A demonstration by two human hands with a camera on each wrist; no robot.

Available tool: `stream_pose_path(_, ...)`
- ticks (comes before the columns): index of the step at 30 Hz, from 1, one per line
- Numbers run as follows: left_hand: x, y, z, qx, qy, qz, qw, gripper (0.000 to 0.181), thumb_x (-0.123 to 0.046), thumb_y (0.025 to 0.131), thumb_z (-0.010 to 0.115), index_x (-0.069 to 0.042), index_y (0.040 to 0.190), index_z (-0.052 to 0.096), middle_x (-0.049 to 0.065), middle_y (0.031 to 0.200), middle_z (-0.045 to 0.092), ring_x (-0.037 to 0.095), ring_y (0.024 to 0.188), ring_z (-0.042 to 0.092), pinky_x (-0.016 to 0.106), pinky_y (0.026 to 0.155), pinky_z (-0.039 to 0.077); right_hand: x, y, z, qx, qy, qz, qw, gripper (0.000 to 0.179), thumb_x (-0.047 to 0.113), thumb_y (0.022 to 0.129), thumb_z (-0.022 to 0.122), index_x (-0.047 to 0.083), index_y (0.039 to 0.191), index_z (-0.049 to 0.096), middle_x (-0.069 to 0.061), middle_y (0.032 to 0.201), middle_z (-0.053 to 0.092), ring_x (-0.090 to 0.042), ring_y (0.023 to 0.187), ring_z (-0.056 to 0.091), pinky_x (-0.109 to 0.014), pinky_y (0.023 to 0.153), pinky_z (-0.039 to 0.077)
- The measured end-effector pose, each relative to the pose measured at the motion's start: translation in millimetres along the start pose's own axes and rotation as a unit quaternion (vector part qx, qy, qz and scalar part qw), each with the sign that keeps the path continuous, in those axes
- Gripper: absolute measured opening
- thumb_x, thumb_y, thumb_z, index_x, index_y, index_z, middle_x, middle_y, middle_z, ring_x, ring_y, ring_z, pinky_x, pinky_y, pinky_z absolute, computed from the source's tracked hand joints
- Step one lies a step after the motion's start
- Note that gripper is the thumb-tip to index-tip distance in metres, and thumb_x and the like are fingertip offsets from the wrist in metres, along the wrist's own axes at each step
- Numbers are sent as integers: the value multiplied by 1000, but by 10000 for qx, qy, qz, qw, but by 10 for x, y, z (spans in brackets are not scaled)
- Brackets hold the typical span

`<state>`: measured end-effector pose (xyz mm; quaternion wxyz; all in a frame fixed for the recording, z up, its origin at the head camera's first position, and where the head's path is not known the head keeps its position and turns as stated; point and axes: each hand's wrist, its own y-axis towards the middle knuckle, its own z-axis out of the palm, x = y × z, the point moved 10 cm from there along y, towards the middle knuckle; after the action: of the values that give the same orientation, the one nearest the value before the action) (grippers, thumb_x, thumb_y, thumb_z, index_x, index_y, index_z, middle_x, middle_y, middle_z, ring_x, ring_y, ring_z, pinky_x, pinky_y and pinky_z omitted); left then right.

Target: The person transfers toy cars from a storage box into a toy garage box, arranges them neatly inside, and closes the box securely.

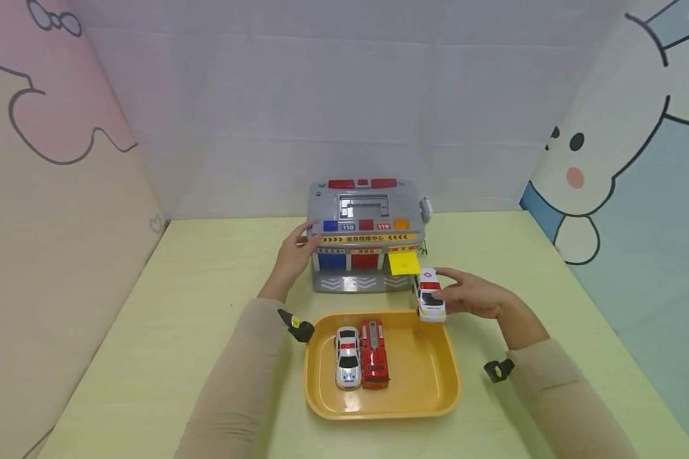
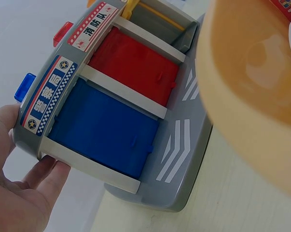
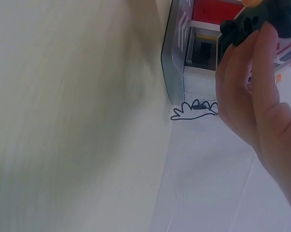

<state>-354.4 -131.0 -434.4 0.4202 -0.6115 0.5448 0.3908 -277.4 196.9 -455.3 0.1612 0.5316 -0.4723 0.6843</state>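
A grey toy garage [image 1: 367, 239] stands on the table, with a blue door [image 2: 104, 128], a red door [image 2: 135, 67] and a yellow door [image 1: 404, 262] that is swung up. My left hand [image 1: 295, 258] grips the garage's left front corner, thumb above and fingers beneath the overhang, as the left wrist view shows. A white toy ambulance [image 1: 431, 306] with a red light bar is held in my right hand [image 1: 475, 294], in the air between the garage's right front and the tray. From the right wrist camera, the fingers [image 3: 263, 63] cover part of its dark underside.
The orange-yellow tray [image 1: 402, 413] sits in front of the garage. In it lie a white toy police car [image 1: 348, 360] and a red toy fire engine [image 1: 374, 357], side by side. A thin dark cord [image 3: 196, 116] lies by the garage's right side. Walls enclose the table's back and sides.
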Motion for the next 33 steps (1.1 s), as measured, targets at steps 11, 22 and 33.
stream_pose_path(11,-4,-8,-2,-20,31,68,10000,51,-40,100,55,-29,148,42,14,132,51,30,121,50,45,98,46,7,151,-76,-170,132,104,9997,83,13,97,61,2,155,2,-28,136,44,-27,104,60,-43,95,48)
stream_pose_path(22,3,4,-5,-24,118,94,9999,52,-41,99,55,-28,148,41,15,134,49,31,124,48,46,98,46,0,329,-50,-131,216,81,9996,81,12,98,59,2,155,1,-33,142,36,-29,111,56,-45,98,45)
stream_pose_path(33,-12,-8,1,-29,100,78,9999,52,-40,100,55,-27,148,42,15,136,49,32,126,47,46,99,45,-5,488,-3,-177,266,-161,9994,81,9,98,58,1,154,-1,-34,137,42,-31,110,58,-48,99,44)
